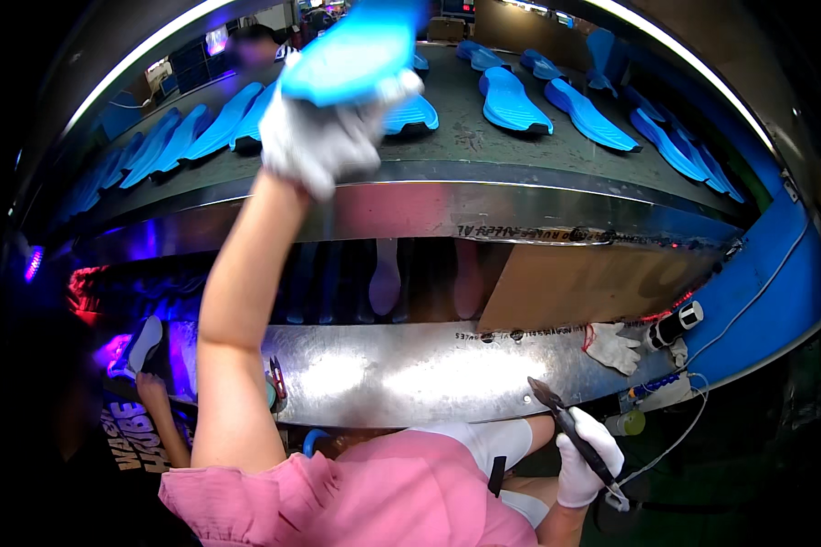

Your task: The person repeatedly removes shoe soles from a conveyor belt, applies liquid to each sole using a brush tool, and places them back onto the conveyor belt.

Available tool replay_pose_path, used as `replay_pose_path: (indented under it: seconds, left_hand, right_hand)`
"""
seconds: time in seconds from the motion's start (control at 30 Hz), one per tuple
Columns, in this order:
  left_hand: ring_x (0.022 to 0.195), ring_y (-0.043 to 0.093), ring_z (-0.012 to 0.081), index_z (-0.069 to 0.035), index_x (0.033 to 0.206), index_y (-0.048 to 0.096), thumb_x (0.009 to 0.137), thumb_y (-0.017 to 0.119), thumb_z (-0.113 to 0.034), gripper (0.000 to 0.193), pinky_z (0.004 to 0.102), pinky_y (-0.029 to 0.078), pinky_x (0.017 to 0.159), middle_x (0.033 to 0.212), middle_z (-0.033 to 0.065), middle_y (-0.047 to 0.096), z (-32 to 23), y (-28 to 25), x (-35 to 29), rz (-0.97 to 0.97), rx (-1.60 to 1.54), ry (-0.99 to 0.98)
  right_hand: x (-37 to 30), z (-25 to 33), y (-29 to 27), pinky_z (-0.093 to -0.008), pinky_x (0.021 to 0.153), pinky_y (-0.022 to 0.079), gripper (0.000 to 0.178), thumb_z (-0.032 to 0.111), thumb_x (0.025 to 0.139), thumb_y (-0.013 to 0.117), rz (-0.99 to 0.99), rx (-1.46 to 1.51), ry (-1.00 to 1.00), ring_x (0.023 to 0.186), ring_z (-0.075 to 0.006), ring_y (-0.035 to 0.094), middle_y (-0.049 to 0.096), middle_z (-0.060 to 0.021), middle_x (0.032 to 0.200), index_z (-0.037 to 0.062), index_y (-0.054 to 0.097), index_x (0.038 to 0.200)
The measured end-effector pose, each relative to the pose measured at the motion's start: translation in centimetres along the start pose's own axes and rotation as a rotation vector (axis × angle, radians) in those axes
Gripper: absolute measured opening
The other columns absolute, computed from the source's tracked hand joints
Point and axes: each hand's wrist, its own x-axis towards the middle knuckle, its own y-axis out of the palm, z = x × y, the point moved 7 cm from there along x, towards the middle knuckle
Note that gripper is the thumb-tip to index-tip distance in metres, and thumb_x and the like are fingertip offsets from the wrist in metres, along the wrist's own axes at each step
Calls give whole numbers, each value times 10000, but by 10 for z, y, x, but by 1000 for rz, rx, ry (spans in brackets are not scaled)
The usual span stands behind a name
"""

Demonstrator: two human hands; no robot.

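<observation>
The left hand (324, 137), in a white glove, is closed around the near end of a blue sole (351, 55), holding it up in front of the green belt (470, 150), left of the middle of that belt's near edge; the right hand (588, 460), also gloved, is wrapped round a black-handled tool (586, 439) beside the near edge of the metal counter (429, 374), toward its right corner. The likelier trouble lies with the left: a sole held by one end could twist or slide in cloth-covered fingers, and if it dipped it could knock askew one of the other blue soles (513, 100) ranged along the belt. On the right, the tool's brown tip points over the counter's near edge, where a dropped wrist might scrape it on the metal; a careless reach could also brush the spare white glove (614, 348) near the counter's right end. As for the grips, the right fingers curl snugly about the handle, while the left ones open only as wide as the sole; blur hides exactly where they press.
</observation>
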Motion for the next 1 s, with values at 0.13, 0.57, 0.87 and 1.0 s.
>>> replay_pose_path:
  seconds: [0.13, 0.57, 0.87, 1.0]
  left_hand:
    - [1159, 602, 223, -208, 1392, 499, 894, 545, -341, 518, 437, 485, 881, 1292, 103, 625, 116, 63, -15, 148, -283, -441]
    - [1235, 562, 283, 25, 1338, 527, 974, 488, -227, 445, 371, 418, 1070, 1319, 171, 589, 81, 74, -107, -219, -1183, -771]
    - [989, 631, 415, 96, 1076, 652, 949, 509, -255, 400, 477, 502, 915, 1055, 269, 654, -201, -28, -139, -773, -1218, 443]
    - [992, 621, 420, 15, 1022, 665, 788, 655, -72, 250, 498, 484, 938, 1041, 206, 644, -292, 23, -164, -218, -1592, 407]
  right_hand:
    - [-3, -8, 3, -330, 671, 538, 304, 138, 770, 820, -12, 67, 26, 727, -274, 675, 718, -188, 954, 35, 627, 981]
    - [-33, -38, -4, -301, 765, 546, 191, 13, 829, 738, -229, 160, 437, 842, -177, 679, 712, -133, 957, -28, 672, 1003]
    - [-60, -85, -47, -169, 513, 461, 199, 16, 877, 699, -671, 405, 656, 592, -24, 564, 677, -29, 849, 8, 622, 1060]
    - [-68, -93, -36, -158, 505, 435, 202, 31, 861, 722, -691, 348, 710, 590, -12, 540, 665, -11, 834, 17, 636, 1044]
